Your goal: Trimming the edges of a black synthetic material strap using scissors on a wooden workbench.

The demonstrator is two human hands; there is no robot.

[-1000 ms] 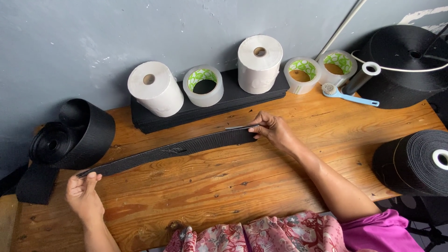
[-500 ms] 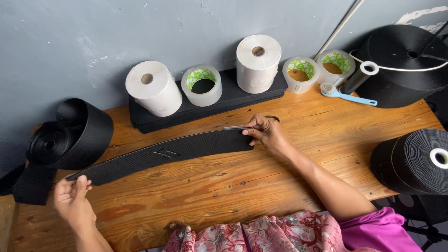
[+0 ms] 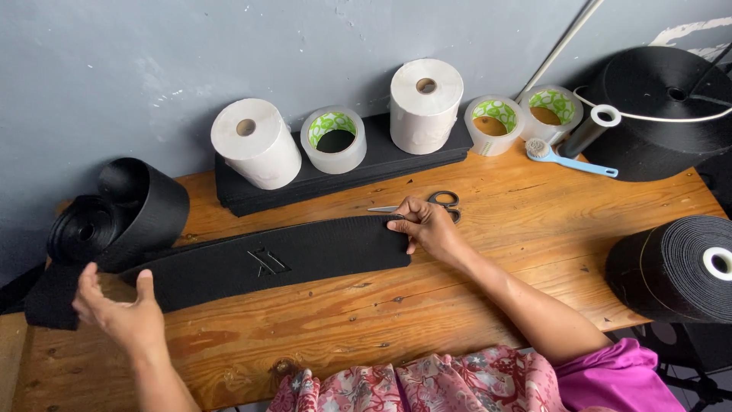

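At the near edge of the wooden table, a floral pink garment covers the person's lap. The left hand hovers at the near left, palm up, fingers spread apart and holding nothing; it sits just beside the left part of the black strap. This wide strap lies flat across the table centre, running left to right, with a small stitched mark near its middle. Its left end leads to a loose black strap coil at the far left. The right hand rests on the strap's right end, fingertips closed together and pinching the top edge. Just beyond this hand lie scissors, blades pointing left. Farther back, a black slab against the grey wall carries 2 white paper rolls and clear tape rolls. A blue brush lies far right, near 2 large black rolls.
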